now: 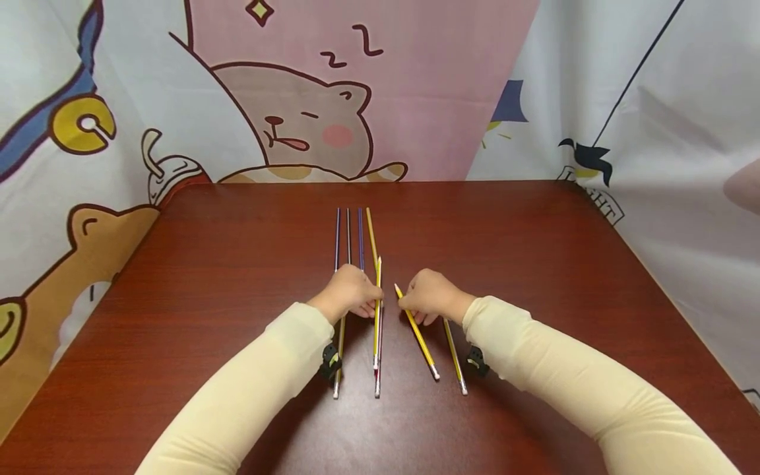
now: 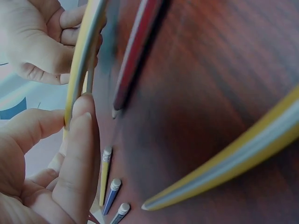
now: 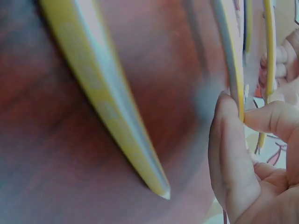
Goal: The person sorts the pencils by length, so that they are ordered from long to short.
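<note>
My left hand [image 1: 351, 290] pinches a yellow striped pencil [image 1: 377, 336] between thumb and fingertips, its point toward the far edge. In the left wrist view the same pencil [image 2: 80, 60] rises between the fingers. A red pencil [image 1: 378, 386] lies right below it on the table. To the right, my right hand [image 1: 432, 295] pinches another yellow pencil [image 1: 423, 345], slanted with its eraser toward me; the right wrist view shows this pencil [image 3: 232, 56] at the fingertips. Yellow pencils lie under each wrist, one on the left [image 1: 340, 353] and one on the right [image 1: 454, 356].
Beyond the left hand several pencils lie side by side, including a purple one [image 1: 338, 234], a dark one [image 1: 349, 234] and a yellow one [image 1: 371, 231]. The brown table [image 1: 505, 231] meets a printed cloth [image 1: 427, 99] at its back and sides.
</note>
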A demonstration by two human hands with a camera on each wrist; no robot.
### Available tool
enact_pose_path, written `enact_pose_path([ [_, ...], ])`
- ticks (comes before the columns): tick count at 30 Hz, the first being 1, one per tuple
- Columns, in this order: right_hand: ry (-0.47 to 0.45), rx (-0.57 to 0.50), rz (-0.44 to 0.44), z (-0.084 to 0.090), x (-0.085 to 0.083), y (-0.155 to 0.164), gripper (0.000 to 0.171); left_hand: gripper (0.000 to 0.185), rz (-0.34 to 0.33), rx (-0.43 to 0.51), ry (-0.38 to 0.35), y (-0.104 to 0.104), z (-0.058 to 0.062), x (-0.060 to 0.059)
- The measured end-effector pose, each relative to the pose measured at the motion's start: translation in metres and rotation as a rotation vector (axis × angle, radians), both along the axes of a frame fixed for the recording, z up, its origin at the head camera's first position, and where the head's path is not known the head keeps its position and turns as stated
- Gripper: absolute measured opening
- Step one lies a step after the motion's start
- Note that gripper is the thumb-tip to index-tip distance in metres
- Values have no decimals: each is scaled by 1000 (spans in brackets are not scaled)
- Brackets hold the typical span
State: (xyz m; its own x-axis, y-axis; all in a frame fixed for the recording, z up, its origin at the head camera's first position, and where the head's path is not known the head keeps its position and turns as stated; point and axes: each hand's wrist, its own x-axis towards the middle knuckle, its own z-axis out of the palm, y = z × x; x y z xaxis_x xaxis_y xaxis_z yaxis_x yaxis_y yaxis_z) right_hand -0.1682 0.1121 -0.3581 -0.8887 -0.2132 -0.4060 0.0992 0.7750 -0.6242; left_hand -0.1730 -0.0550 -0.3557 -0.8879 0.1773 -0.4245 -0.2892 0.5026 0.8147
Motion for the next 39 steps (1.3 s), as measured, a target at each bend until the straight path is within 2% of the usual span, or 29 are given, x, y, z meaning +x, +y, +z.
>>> enact_pose_path([
  [8, -34, -119, -77, 6, -11, 6, 13, 15, 11, 29, -4, 0, 6, -8],
  [16, -58, -229, -127, 2, -19, 14, 11, 16, 6, 64, -2, -1, 3, -13],
  [28, -70, -282, -163, 17, -45, 18, 10, 11, 67, 108, 19, 5, 7, -47],
  [39, -45, -263, -196, 23, -68, 18, 13, 11, 123, 124, 34, 5, 7, -74],
])
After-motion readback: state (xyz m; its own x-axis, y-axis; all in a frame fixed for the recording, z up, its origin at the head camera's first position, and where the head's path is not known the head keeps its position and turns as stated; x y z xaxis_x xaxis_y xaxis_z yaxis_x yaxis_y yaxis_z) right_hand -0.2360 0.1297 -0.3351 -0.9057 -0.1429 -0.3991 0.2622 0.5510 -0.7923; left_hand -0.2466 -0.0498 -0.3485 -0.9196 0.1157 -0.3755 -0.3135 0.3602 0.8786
